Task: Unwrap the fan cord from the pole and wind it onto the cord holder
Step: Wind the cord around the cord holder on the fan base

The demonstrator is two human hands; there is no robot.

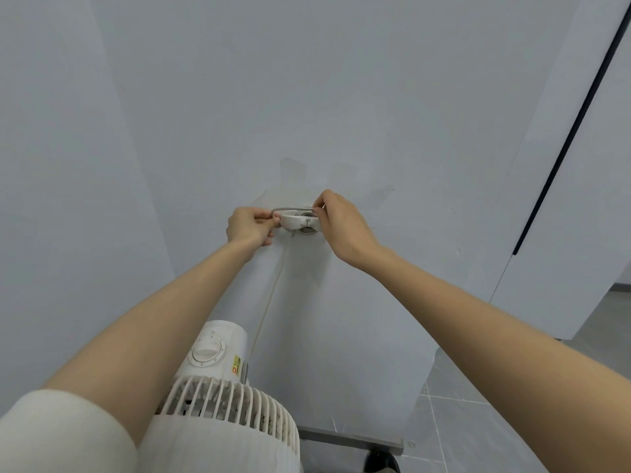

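A white cord holder (299, 222) is fixed to the pale wall at arm's reach. A grey-white fan cord (269, 302) runs up from behind the fan's motor housing (218, 349) to the holder, and a loop of it arches over the holder's top. My left hand (247, 227) pinches the cord at the holder's left end. My right hand (336, 220) pinches the cord at the holder's right end. The white fan grille (232, 414) fills the lower middle of the view. The fan's pole is hidden below the fan head.
The wall (307, 97) stands right behind the holder. A white door or panel with a black vertical strip (560, 158) is to the right. Grey floor tiles (478, 421) show at lower right, with a dark foot (380, 462) near the wall's base.
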